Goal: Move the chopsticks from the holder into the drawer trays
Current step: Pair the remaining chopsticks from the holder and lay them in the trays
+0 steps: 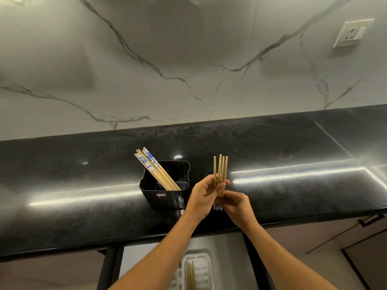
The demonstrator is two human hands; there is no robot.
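Observation:
A black holder (pixel 167 197) stands on the dark counter with several blue-patterned bamboo chopsticks (pixel 156 171) leaning to the left inside it. Just right of the holder, my left hand (pixel 204 194) and my right hand (pixel 235 203) both grip a bundle of several bamboo chopsticks (pixel 220 170), held upright above the counter with the thin ends pointing up. Below the counter edge the open drawer shows a white tray (pixel 200 266) with chopsticks (pixel 190 276) lying in it.
The black granite counter (pixel 293 155) runs across the view, backed by a white marble wall with a socket (pixel 352 33) at upper right. A closed drawer with a black handle (pixel 371 219) sits at lower right.

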